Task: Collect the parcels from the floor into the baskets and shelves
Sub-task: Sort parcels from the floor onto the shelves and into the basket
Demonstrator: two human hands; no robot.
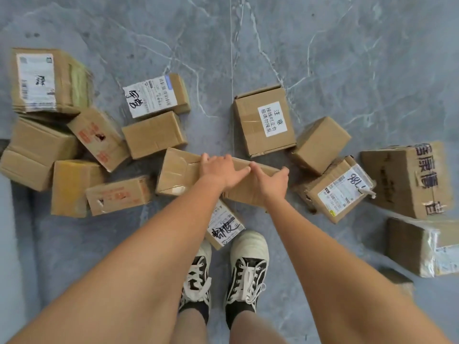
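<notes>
I look straight down at several cardboard parcels scattered on a grey marble floor [323,58]. A long flat brown parcel [178,172] lies in the middle in front of my feet. My left hand [221,170] grips its top near the centre, fingers curled over the far edge. Beside it, my right hand [270,180] grips the parcel's right end the same way. A small labelled parcel [223,227] lies partly under the long one, by my shoes [246,264].
Parcels ring the long one: a white-labelled box [156,98], a plain box [154,135], a box with a printed notice [264,120], a stack at the left [49,80], and larger boxes at the right [407,180]. No basket or shelf is in view.
</notes>
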